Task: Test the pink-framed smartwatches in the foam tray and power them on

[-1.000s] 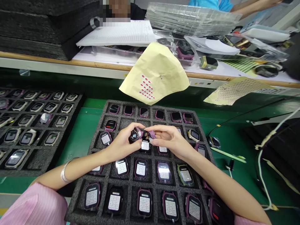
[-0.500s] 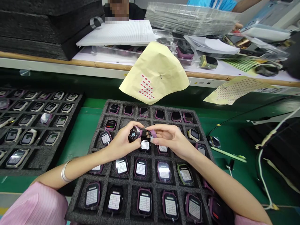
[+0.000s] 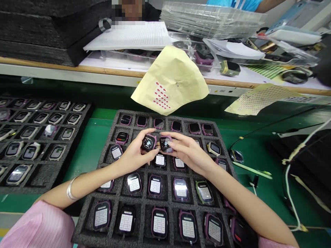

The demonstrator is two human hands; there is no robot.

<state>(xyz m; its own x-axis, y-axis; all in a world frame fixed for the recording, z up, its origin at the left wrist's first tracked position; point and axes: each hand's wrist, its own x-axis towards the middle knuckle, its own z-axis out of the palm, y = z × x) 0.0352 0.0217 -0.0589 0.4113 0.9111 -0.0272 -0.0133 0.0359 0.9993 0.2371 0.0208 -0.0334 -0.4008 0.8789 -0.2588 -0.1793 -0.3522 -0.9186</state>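
My left hand [image 3: 138,151] grips a purple smartwatch body [image 3: 149,143] whose lit screen shows a dial. Close beside it, my right hand [image 3: 187,150] has its fingers closed on a second purple smartwatch body [image 3: 165,143], also lit with a dial. Both are held above a dark foam tray [image 3: 121,187] divided into compartments. Strapless watch bodies sit in it, mostly purple, with a green one [image 3: 204,191] on the right. Many of their screens show a white grid, while those in the back row are dark. My hands hide some compartments.
Another foam tray [image 3: 55,167] of watches lies to the left on the green table [image 3: 89,137]. A shelf edge [image 3: 116,73] crosses behind, with a yellow sticker sheet [image 3: 178,81] hanging from it. On the right are a light green pen [image 3: 252,170] and cables. People are beyond the shelf.
The two watches in my hands have turned so both screens face up toward me, side by side. My right hand's watch was tilted edge-on before. The trays have not moved.
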